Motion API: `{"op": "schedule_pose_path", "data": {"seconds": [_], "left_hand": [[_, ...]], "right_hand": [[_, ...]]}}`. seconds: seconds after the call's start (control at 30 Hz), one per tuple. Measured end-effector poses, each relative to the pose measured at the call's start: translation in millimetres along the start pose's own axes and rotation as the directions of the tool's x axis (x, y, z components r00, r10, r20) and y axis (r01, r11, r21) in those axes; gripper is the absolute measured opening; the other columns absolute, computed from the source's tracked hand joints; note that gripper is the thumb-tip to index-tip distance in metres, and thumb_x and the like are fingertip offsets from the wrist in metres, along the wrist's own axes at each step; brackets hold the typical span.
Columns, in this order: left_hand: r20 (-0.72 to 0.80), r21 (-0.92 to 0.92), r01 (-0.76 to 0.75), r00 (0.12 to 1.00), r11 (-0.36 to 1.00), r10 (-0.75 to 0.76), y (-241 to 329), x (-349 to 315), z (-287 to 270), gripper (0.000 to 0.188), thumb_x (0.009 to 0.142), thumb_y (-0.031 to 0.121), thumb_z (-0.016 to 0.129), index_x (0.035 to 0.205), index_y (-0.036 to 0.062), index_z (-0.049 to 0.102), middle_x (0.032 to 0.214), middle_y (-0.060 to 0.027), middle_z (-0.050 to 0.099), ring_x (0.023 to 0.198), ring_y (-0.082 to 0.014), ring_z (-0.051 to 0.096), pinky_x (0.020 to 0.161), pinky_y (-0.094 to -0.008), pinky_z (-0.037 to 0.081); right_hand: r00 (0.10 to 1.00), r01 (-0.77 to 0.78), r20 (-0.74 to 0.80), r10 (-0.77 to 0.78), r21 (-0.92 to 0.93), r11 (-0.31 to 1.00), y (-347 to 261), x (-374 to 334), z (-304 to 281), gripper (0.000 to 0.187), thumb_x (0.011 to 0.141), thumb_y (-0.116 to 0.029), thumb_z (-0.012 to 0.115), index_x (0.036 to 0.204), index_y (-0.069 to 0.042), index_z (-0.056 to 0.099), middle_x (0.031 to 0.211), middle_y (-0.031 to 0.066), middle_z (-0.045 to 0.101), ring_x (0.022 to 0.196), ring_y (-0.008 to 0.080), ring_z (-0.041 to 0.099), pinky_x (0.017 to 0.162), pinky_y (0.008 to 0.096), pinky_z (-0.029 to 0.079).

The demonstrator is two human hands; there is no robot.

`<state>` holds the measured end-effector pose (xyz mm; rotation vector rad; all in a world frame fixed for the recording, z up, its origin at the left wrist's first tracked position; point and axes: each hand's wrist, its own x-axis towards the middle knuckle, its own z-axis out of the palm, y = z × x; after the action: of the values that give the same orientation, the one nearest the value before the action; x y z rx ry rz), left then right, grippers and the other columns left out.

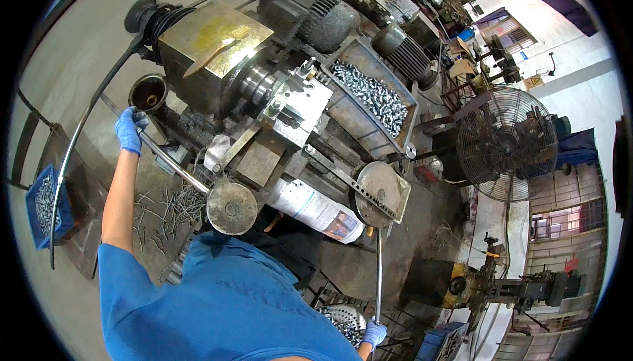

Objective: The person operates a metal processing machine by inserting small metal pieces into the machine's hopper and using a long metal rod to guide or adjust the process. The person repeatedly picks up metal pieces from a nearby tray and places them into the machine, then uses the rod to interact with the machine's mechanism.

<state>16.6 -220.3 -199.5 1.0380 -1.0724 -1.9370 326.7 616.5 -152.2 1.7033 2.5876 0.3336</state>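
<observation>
Left hand [130,130] and right hand [374,334] each wrapped snugly round a steel lever [175,163], well out from hubs [232,209] at machine's [293,110] front edge, presumably for leverage.

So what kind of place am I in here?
Probably a metalworking shop: there's a grimy electric motor, a grey bin of small metal parts, and thin metal scraps heaped nearby.

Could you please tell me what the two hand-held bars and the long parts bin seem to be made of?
Left bar, in the left hand: probably smooth steel, given its bright sheen.
Right bar, in the right hand: likely the same, silvery and shiny.
Long bin: perhaps plastic, from its dull, grimy walls; painted metal is possible.
</observation>
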Motion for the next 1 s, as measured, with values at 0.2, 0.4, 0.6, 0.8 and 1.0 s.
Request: {"op": "schedule_pose_path", "data": {"seconds": [0.2,0.4,0.6,0.8,1.0], "left_hand": [[0.002,0.005,-0.005,1.000,1.000,0.005,0.3,-1.3,0.3,0.019,0.085,0.017,0.054,0.089,0.0000,0.061,0.067,-0.0133,0.063,0.049,-0.0217,0.060,0.044,-0.0308,0.052],[-0.004,0.014,-0.009,1.000,1.000,0.009,0.8,-2.9,4.2,0.019,0.084,0.017,0.053,0.088,-0.0002,0.060,0.067,-0.0133,0.063,0.049,-0.0215,0.059,0.045,-0.0306,0.052],[0.014,0.049,-0.032,0.999,0.998,0.031,5.5,-7.0,2.3,0.020,0.084,0.017,0.053,0.083,-0.0010,0.060,0.066,-0.0131,0.062,0.047,-0.0212,0.058,0.043,-0.0303,0.050],[0.007,0.112,-0.032,0.999,0.993,0.032,6.0,-7.6,3.7,0.022,0.082,0.018,0.052,0.083,-0.0026,0.060,0.064,-0.0136,0.060,0.044,-0.0214,0.057,0.042,-0.0303,0.048],[0.001,0.142,-0.031,1.000,0.989,0.031,-2.7,-11.9,-5.0,0.024,0.083,0.019,0.052,0.087,-0.0033,0.060,0.064,-0.0141,0.060,0.043,-0.0215,0.056,0.041,-0.0304,0.048]], "right_hand": [[0.999,0.034,0.002,-0.034,0.000,0.999,2.6,-1.0,2.2,0.049,0.071,-0.049,0.065,0.066,0.000,0.066,0.069,0.0215,0.064,0.070,0.0342,0.065,0.064,0.0428,0.051],[1.000,0.002,0.026,-0.002,0.021,1.000,-16.8,-9.0,-16.7,0.044,0.071,-0.049,0.064,0.074,-0.005,0.068,0.071,0.0173,0.065,0.070,0.0347,0.064,0.065,0.0454,0.050],[0.903,0.337,-0.330,-0.275,0.150,0.929,-102.5,-29.1,-31.6,0.050,0.069,-0.049,0.066,0.101,-0.011,0.064,0.093,0.0119,0.065,0.091,0.0288,0.057,0.090,0.0426,0.038],[0.722,0.538,-0.489,-0.489,-0.047,0.842,-158.8,28.5,-41.5,0.036,0.067,-0.044,0.067,0.091,-0.017,0.069,0.086,0.0074,0.064,0.086,0.0254,0.056,0.085,0.0395,0.037],[0.791,0.470,-0.382,-0.478,-0.121,0.874,-206.2,136.8,-50.8,0.035,0.081,-0.051,0.053,0.079,-0.021,0.071,0.086,0.0051,0.065,0.089,0.0280,0.054,0.086,0.0461,0.033]]}}
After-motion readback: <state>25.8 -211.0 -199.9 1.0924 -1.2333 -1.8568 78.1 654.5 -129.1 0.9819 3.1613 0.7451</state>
